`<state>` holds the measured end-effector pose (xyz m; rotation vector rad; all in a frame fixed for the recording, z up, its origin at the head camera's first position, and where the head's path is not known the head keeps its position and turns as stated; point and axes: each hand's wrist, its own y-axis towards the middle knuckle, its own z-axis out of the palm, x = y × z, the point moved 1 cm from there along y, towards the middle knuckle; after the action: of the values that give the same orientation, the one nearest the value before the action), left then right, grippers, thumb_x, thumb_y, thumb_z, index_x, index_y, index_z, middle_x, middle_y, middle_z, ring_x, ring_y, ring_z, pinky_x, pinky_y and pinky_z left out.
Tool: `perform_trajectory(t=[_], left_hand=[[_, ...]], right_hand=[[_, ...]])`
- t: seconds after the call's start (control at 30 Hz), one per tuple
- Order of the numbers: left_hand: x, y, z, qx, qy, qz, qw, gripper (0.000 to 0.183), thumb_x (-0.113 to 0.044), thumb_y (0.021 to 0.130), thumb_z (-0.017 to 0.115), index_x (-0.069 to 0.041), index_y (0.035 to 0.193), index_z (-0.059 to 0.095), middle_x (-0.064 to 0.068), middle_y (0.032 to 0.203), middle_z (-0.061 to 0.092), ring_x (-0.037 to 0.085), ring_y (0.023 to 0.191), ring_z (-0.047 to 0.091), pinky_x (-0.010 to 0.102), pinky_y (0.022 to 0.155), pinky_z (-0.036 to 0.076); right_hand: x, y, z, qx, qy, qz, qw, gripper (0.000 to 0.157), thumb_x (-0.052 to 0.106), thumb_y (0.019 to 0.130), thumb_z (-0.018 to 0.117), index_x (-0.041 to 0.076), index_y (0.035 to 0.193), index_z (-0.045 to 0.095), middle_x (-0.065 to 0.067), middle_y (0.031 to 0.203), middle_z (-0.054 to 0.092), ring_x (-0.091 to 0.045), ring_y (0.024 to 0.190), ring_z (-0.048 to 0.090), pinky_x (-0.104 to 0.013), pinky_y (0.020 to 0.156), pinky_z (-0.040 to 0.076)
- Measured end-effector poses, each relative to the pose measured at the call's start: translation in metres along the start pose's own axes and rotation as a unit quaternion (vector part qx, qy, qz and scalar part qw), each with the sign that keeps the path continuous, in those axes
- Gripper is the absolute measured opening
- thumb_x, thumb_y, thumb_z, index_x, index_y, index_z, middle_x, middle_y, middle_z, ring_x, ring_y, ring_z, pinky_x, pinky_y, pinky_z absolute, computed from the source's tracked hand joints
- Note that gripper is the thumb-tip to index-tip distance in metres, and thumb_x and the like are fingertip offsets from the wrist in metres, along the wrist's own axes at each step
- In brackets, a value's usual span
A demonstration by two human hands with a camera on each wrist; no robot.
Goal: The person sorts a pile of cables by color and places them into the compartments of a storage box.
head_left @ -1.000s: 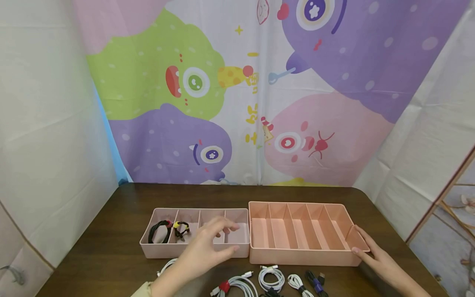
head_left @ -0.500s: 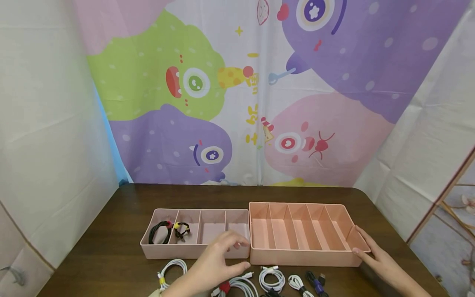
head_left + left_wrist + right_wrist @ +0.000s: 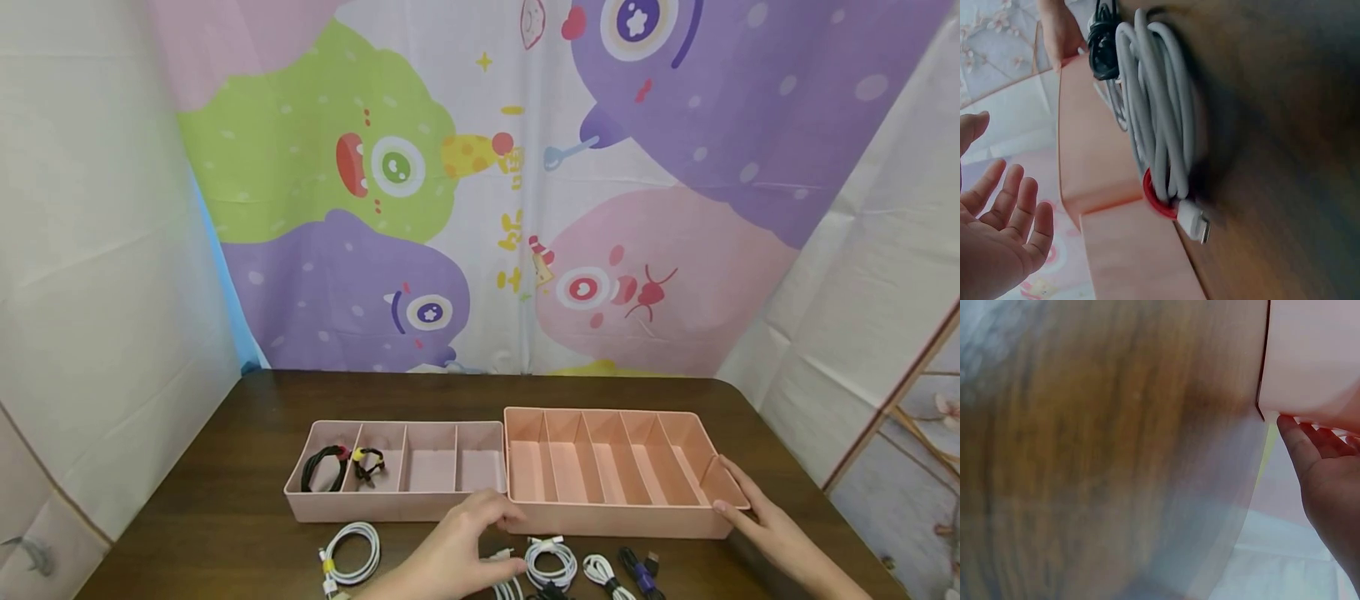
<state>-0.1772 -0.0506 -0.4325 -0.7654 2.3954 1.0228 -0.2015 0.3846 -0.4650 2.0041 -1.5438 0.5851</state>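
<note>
My left hand [image 3: 457,546] hovers in front of the boxes, fingers loosely bent and holding nothing. Below it, partly hidden, lies a coiled white cable [image 3: 507,588]; the left wrist view shows this thick cable [image 3: 1157,106] with a red tie and a metal plug. My right hand [image 3: 772,533] holds the right end of a peach divided box [image 3: 615,518], thumb at the front corner and fingers along the end wall. Left of that box stands a pale pink divided box [image 3: 360,507]. Two of its compartments contain a black cable [image 3: 307,475] and a smaller dark cable with a yellow tie [image 3: 367,468].
Along the front lie a white cable with a yellow tie [image 3: 356,575], a coiled white cable [image 3: 550,562], a smaller white bundle [image 3: 606,575] and a dark cable with a purple tie [image 3: 640,573]. A cartoon curtain [image 3: 495,333] hangs behind the brown table [image 3: 202,492].
My left hand has moved from over the pink box toward the front and right, down over the cables, uncovering the white cable with the yellow tie. My right hand stays on the peach box.
</note>
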Motion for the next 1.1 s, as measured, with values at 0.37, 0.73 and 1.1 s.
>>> perform_trajectory(t=[0.37, 0.73, 1.1], left_hand=[[-0.001, 0.001, 0.014, 0.059, 0.035, -0.007, 0.9976, 0.037, -0.026, 0.075, 0.078, -0.014, 0.107, 0.062, -0.005, 0.100, 0.060, 0.003, 0.088, 0.055, 0.015, 0.080, 0.043], [0.003, 0.005, 0.020, 0.126, 0.055, -0.017, 0.9904, 0.039, -0.029, 0.077, 0.076, -0.017, 0.111, 0.061, -0.006, 0.095, 0.060, -0.002, 0.086, 0.052, 0.011, 0.076, 0.039], [0.006, 0.007, 0.029, 0.195, 0.052, -0.012, 0.9793, 0.029, -0.023, 0.078, 0.077, -0.017, 0.104, 0.066, -0.011, 0.095, 0.060, -0.005, 0.081, 0.051, 0.007, 0.072, 0.037]], right_hand=[[0.002, 0.002, -0.001, 0.001, -0.016, 0.005, 1.000, 0.065, 0.022, 0.100, 0.047, 0.017, 0.153, 0.011, -0.023, 0.153, 0.020, -0.034, 0.132, 0.029, -0.062, 0.088, 0.039], [0.001, 0.002, -0.001, -0.001, -0.022, 0.008, 1.000, 0.065, 0.024, 0.099, 0.048, 0.019, 0.153, 0.012, -0.022, 0.153, 0.021, -0.009, 0.134, 0.023, -0.058, 0.088, 0.040], [0.002, 0.002, 0.000, -0.012, -0.021, 0.000, 1.000, 0.065, 0.023, 0.098, 0.050, 0.018, 0.152, 0.013, -0.023, 0.152, 0.023, 0.026, 0.114, 0.012, -0.058, 0.088, 0.038]])
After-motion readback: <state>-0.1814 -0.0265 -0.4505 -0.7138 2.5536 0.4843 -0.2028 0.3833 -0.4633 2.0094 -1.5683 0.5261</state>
